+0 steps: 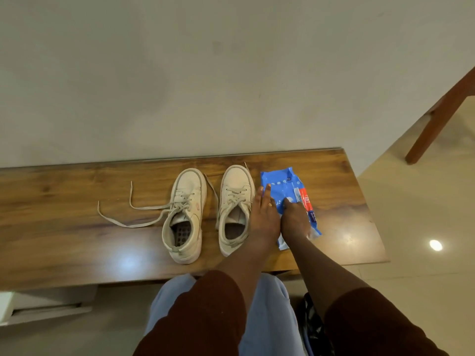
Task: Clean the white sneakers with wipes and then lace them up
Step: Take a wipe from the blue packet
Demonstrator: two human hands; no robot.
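Wood makes up the long table [77, 227] by a plain wall, and both hands are on the blue wipes pack [285, 186] at its right end. The left hand [264, 217] lies flat with fingers spread, holding the pack down, while the right hand [294, 219] pinches at its middle, maybe the flap. The pack's long side points away from the person, and the two white sneakers [205, 214] sit just left of the left hand, laces loose.

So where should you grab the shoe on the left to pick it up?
Probably by the heel end of the left sneaker, coming from above on the near side. Its opening faces up and the heel collar points toward the person, so fingers can hook inside. The loose laces trail off to the left, clear of that spot.
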